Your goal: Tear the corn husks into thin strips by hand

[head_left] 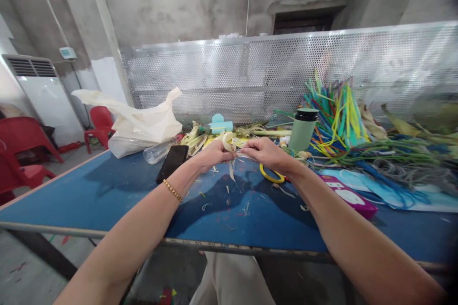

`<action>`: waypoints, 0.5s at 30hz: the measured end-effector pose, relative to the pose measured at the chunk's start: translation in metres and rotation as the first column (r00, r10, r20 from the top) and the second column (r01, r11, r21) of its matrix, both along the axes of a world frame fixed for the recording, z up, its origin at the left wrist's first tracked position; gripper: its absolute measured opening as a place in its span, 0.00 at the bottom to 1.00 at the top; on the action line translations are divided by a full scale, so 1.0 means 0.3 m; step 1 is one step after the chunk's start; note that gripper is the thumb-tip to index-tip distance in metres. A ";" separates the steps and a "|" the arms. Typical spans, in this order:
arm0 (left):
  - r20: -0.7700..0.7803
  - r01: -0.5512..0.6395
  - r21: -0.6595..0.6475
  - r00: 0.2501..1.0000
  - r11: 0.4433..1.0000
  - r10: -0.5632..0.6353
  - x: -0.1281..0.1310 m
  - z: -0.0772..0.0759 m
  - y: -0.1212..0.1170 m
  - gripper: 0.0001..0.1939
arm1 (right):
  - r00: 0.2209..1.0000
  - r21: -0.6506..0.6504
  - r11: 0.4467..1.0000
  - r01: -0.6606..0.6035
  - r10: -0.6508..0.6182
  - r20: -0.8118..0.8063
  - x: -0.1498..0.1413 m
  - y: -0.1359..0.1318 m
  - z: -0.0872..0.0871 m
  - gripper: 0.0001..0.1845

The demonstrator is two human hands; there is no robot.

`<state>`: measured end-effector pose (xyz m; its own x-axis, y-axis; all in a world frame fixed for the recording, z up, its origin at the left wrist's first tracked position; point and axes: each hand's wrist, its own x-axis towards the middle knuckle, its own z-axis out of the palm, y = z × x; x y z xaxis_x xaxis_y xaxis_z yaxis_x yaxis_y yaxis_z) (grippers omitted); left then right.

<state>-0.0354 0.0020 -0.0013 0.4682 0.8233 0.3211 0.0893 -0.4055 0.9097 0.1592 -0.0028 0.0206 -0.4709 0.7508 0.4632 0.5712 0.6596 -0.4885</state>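
Leaning over the tabletop (pixel 250 231), the person has both forearms stretched up from the lower corners, apparently steadying fine work at the centre of the frame. There the left hand (pixel 214 153) pinches a pale strip (pixel 226 139), its tail dangling; the right hand (pixel 265 152) meets it with fingers bunched, though whether they grip the strip cannot be told. A yellow ring (pixel 266 176) lies by the right wrist, probably for easy reach. Farther, right of centre, a green cup (pixel 301 134) stands upright before colourful strands (pixel 343 109), seemingly set aside from the bare working patch.
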 end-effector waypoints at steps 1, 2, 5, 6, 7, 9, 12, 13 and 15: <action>-0.004 -0.008 0.014 1.000 1.000 0.009 0.000 0.001 0.000 0.09 | 1.000 0.007 1.000 -0.003 0.003 0.009 -0.002 0.000 0.000 0.18; -0.011 -0.015 0.029 1.000 0.999 0.015 0.000 0.001 0.000 0.08 | 1.000 0.000 1.000 -0.006 0.006 0.012 -0.003 0.000 -0.001 0.18; -0.060 -0.023 0.072 0.998 0.997 0.027 0.001 0.003 0.000 0.05 | 1.000 -0.062 0.998 -0.022 0.022 -0.013 -0.008 0.000 -0.007 0.16; -0.080 -0.026 0.081 0.996 0.996 0.032 0.002 0.003 0.000 0.06 | 0.999 -0.075 0.997 -0.031 0.030 -0.020 -0.010 0.000 -0.010 0.14; -0.098 -0.028 0.086 0.995 0.996 0.036 0.002 0.003 -0.001 0.06 | 0.999 -0.081 0.996 -0.040 0.038 -0.019 -0.011 -0.001 -0.012 0.14; -0.115 -0.018 0.079 0.993 0.997 0.027 0.003 0.005 -0.003 0.07 | 0.999 -0.073 0.996 -0.049 0.050 0.013 -0.013 -0.002 -0.015 0.13; -0.122 0.015 0.062 0.993 0.998 -0.007 0.000 0.010 -0.009 0.07 | 0.994 -0.045 0.997 -0.064 0.067 0.084 -0.014 -0.002 -0.014 0.16; -0.123 0.023 0.060 0.992 0.998 -0.016 -0.001 0.011 -0.011 0.08 | 0.993 -0.036 0.997 -0.069 0.072 0.098 -0.013 0.000 -0.012 0.17; -0.127 0.030 0.062 0.992 0.998 -0.022 -0.004 0.014 -0.013 0.08 | 0.991 -0.005 0.997 -0.071 0.071 0.117 -0.008 0.006 -0.008 0.18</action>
